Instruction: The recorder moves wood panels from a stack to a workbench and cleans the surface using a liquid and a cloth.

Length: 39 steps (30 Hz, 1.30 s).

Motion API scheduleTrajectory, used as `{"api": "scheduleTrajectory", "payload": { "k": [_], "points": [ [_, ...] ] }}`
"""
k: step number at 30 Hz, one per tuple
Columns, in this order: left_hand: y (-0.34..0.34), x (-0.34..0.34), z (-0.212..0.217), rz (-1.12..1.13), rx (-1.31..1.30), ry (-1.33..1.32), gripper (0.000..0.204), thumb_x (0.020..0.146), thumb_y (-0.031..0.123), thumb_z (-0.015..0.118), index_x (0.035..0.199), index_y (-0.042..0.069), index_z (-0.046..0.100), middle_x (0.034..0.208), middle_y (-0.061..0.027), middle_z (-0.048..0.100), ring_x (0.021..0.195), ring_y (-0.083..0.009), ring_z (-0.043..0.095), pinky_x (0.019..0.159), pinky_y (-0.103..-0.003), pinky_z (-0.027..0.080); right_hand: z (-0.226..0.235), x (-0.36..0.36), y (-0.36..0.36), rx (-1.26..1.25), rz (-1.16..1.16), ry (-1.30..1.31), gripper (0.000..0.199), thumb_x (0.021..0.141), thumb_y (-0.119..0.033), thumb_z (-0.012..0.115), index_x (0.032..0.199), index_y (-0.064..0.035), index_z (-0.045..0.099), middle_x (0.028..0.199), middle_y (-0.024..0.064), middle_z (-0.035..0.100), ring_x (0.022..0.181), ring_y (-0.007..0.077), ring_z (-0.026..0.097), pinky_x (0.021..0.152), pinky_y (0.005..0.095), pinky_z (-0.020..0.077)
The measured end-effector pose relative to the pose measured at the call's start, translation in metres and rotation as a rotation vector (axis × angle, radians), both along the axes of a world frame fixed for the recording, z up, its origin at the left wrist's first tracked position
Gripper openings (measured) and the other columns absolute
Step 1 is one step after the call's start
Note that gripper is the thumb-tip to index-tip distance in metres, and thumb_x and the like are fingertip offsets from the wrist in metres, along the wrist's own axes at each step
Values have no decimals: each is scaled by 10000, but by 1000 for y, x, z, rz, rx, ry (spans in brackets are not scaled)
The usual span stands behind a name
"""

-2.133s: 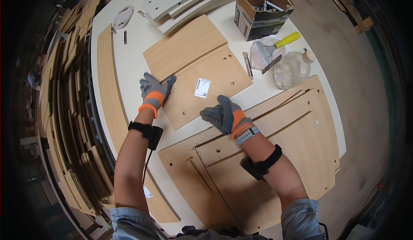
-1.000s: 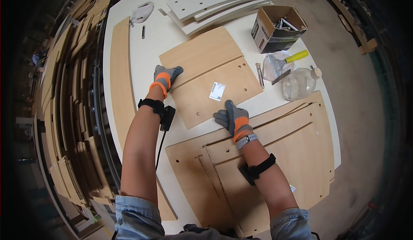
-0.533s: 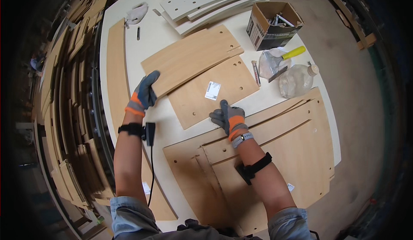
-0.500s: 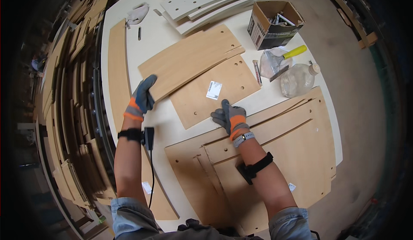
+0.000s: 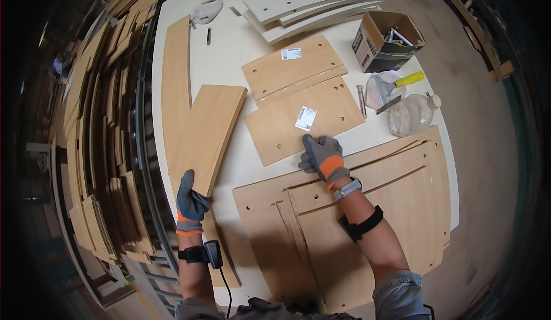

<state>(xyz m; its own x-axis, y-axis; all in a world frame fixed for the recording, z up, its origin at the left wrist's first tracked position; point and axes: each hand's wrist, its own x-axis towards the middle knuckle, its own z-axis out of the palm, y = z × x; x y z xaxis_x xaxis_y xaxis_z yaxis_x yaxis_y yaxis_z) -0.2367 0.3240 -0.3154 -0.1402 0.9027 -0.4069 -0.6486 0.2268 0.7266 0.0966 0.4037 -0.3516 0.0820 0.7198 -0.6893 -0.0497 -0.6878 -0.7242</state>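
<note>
My left hand (image 5: 193,200), in a grey and orange work glove, is closed on the near end of a plain wooden board (image 5: 211,128). The board slants away from me, over a long curved board (image 5: 177,61) on the left. My right hand (image 5: 322,159), gloved alike, is at the near edge of a labelled wooden panel (image 5: 270,130). Its fingers are loosely bent and apart, with nothing seen in them. Behind that panel lies a second labelled wooden panel (image 5: 261,70) with drilled holes.
Large wooden panels (image 5: 367,216) cover the near right of the white table (image 5: 229,56). White panels (image 5: 321,1) are stacked at the back. On the right are a cardboard box (image 5: 373,50), a yellow-handled scraper (image 5: 408,79) and a clear bottle (image 5: 410,116). Boards (image 5: 97,119) fill a rack on the left.
My left hand has drawn the plain board off the two panels, toward me and left, turning it lengthwise. The rear panel's label is now uncovered. My right hand stays near the front panel's edge.
</note>
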Motion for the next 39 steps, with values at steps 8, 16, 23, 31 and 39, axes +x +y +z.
{"api": "scheduleTrajectory", "payload": {
  "k": [8,16,23,31,39],
  "points": [
    [-36,4,13,102,-38,8,528,914,161,569,1371,-1,363,1300,-140,521,1131,-265,569,920,-361,510,22,-35,27,482,1090,-1218,912,779,-696,497,1479,-166,251,1548,139,144,1440,326,31,1104,577,21],
    [-52,-1,32,102,1,72,491,952,213,510,1377,11,367,1295,-129,526,1136,-238,566,937,-351,486,15,-16,39,428,1068,-1315,944,771,-738,456,1480,-151,248,1533,143,197,1432,316,100,1100,563,95],
    [-64,5,45,95,-31,36,501,946,223,516,1374,6,371,1298,-122,525,1138,-238,559,963,-362,466,-5,-13,94,944,906,-1454,797,865,-638,397,1459,-120,283,1523,129,233,1431,309,118,1143,511,69],
    [-58,10,37,31,141,-184,477,938,172,516,1359,0,372,1281,-150,525,1063,-250,603,826,-343,549,-22,-42,99,779,860,-1406,801,894,-613,337,1461,-54,254,1523,115,247,1432,251,147,1160,466,51],
    [15,70,-9,200,98,-200,391,907,65,552,1264,-58,450,1217,-142,554,1074,-235,598,863,-291,556,-30,-38,98,839,814,-1367,798,893,-605,362,1433,-22,295,1495,148,287,1417,289,181,1155,470,85]
  ]
}}
